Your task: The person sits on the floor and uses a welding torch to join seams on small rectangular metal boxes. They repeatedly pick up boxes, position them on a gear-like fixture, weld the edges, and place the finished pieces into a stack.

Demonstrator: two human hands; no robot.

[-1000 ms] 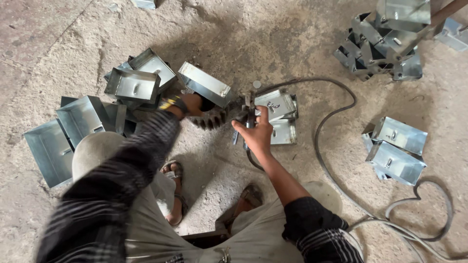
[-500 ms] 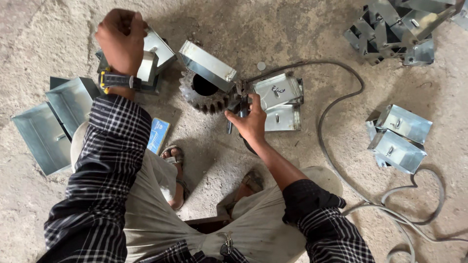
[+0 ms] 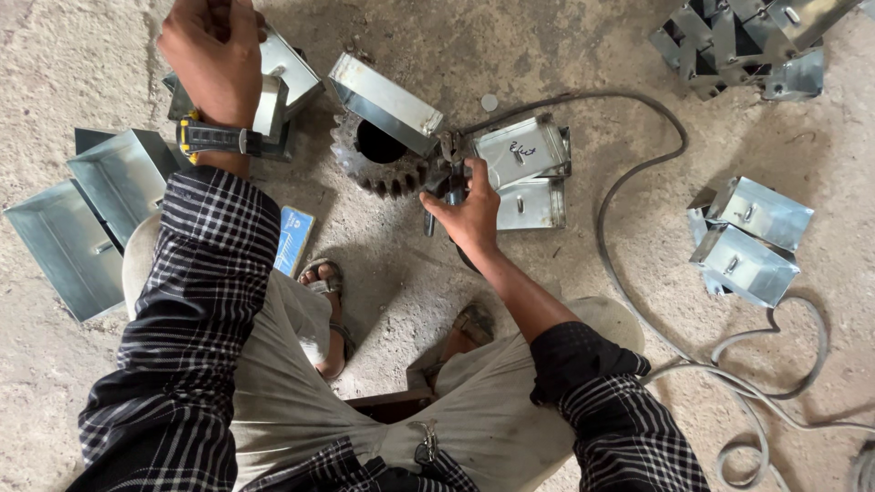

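My left hand (image 3: 214, 59) is raised over a pile of shiny sheet-metal boxes (image 3: 283, 77) at the upper left, fingers curled; what it holds, if anything, is hidden. A dark watch with a yellow edge sits on that wrist. My right hand (image 3: 469, 210) grips a small dark tool (image 3: 437, 182) pressed against a large toothed gear (image 3: 378, 159) on the floor. An open metal box (image 3: 383, 96) rests tilted on top of the gear. Two closed metal boxes (image 3: 524, 173) lie just right of the hand.
More metal boxes lie at the left (image 3: 87, 210), the right (image 3: 752, 237) and the top right (image 3: 756, 41). A grey cable (image 3: 638, 182) loops from the tool round to the lower right. A blue card (image 3: 293, 239) lies by my sandalled feet (image 3: 333, 301).
My left hand left the box on the gear and lifted up and left over the box pile. My right hand has stayed on the tool at the gear.
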